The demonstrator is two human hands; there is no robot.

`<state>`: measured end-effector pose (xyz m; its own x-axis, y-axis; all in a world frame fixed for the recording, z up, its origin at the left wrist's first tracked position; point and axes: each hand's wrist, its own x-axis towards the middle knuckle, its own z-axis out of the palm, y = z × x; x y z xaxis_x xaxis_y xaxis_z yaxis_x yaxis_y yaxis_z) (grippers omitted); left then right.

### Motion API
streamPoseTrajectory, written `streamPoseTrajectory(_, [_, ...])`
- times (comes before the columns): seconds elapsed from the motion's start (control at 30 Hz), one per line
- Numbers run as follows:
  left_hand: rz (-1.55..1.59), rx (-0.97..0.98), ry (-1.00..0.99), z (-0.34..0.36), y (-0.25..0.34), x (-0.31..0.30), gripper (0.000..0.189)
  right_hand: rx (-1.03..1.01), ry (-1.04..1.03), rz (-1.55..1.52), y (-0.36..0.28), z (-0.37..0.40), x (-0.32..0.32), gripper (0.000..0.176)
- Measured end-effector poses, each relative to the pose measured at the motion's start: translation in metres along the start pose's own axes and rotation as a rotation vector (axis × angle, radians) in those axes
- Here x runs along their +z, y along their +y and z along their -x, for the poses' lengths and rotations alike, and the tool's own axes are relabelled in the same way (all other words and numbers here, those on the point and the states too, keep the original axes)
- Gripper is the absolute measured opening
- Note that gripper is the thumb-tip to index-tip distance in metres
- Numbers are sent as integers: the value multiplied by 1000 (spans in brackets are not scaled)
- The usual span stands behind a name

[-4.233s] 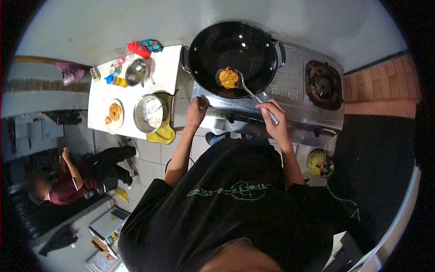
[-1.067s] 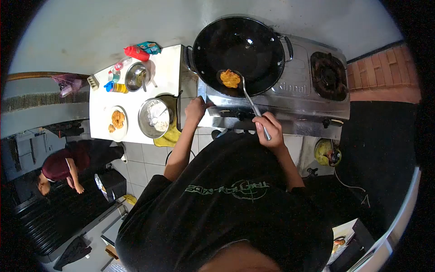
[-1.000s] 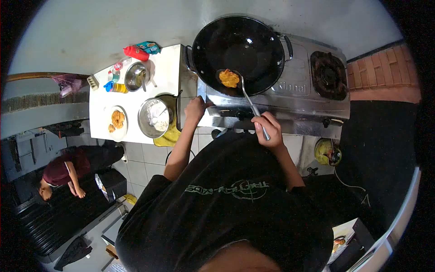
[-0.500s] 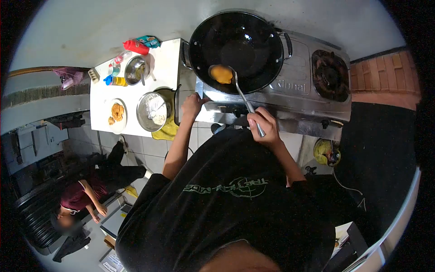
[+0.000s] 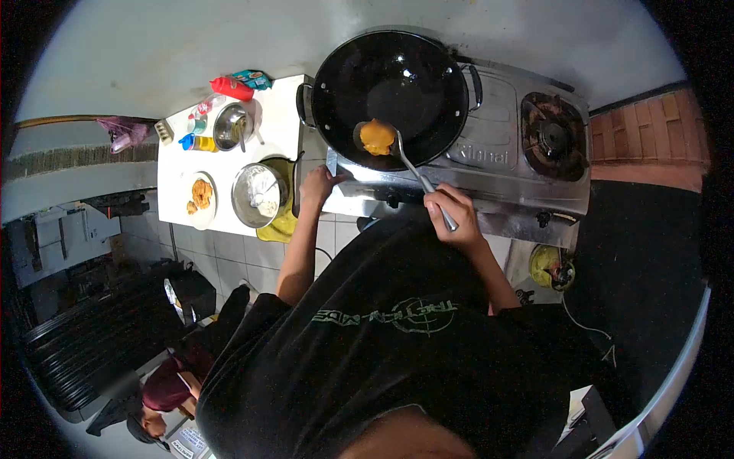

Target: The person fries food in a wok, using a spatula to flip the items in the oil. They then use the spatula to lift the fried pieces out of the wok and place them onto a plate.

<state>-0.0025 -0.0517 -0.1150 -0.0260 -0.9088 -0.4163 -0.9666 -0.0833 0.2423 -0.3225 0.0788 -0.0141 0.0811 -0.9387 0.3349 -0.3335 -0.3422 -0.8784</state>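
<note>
My right hand (image 5: pixel 453 211) is wrapped round the grey handle of a long metal cooking spoon (image 5: pixel 414 170). Its head reaches over the near left part of a black wok (image 5: pixel 405 84), bearing a golden-brown fried piece (image 5: pixel 377 138) that hides most of it. Whether the spoon touches the wok cannot be made out. My left hand (image 5: pixel 316 187) is closed at the front left corner of the steel gas stove (image 5: pixel 367 174), fingers curled over the edge, below the wok's left handle. Nothing else shows in that hand.
A white table at left bears a plate of fried pieces (image 5: pixel 202 218), a steel bowl with white flour-like powder (image 5: pixel 241 218), a smaller bowl with a spoon (image 5: pixel 223 130) and squeeze bottles (image 5: pixel 233 87). A bare burner (image 5: pixel 552 136) is at right. Another person (image 5: pixel 170 386) is behind left.
The fried piece and spoon have shifted slightly relative to the wok. My left hand stays at the stove corner. The other person has bent lower and moved behind my shoulder. The view has shifted slightly.
</note>
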Motion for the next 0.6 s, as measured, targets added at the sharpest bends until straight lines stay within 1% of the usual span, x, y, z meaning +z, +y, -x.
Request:
streamPoseTrajectory(0.1, [22,-21,-44,-3,0,-5,58,7,-9,6,-2,-3,-13,5])
streamPoseTrajectory(0.17, [35,-21,-33,-4,-3,-4,59,67,-69,20,-7,-8,-25,7])
streamPoseTrajectory(0.27, [31,-17,-2,-7,-8,-1,59,71,-78,35,-19,-21,-41,9])
streamPoseTrajectory(0.37, [35,-16,-45,-5,-7,-5,58,86,-70,44,-25,-29,-52,10])
streamPoseTrajectory(0.43, [88,-26,-75,-4,-6,-6,58,147,-95,149,-33,-34,-60,13])
streamPoseTrajectory(0.47, [74,-42,-96,-4,-7,-6,57,130,-74,134,-35,-37,-60,14])
streamPoseTrajectory(0.57, [126,-73,-112,-2,-11,-3,57,150,-134,192,-42,-43,-63,13])
streamPoseTrajectory(0.6, [119,-72,-135,-2,-12,-3,59,161,-138,213,-44,-44,-62,16])
